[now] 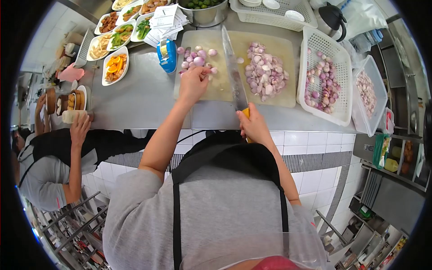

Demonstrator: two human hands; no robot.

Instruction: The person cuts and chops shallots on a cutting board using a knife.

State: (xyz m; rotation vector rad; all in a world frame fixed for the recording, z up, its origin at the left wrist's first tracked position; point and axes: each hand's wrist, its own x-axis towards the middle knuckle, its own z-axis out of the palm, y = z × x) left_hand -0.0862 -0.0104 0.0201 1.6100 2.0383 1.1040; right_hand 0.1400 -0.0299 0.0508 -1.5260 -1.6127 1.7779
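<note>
My right hand [254, 123] grips the yellow handle of a large knife [234, 72]; its long blade points away from me over the cutting board [220, 92]. My left hand [194, 84] is on the left part of the board, fingers pinched together at a shallot [213, 70] that they partly cover. Several whole peeled shallots [198, 60] lie just beyond those fingers. Right of the blade is a heap of cut shallots [266, 72], with one loose piece [240, 60] close to the blade.
At right stand a white basket of shallots [324, 83] and a clear tub of shallots [366, 94]. A blue tape dispenser [167, 56], paper slips [164, 20] and dishes of food [115, 67] are at left. A metal pot [204, 15] stands behind. A co-worker [63, 157] works at far left.
</note>
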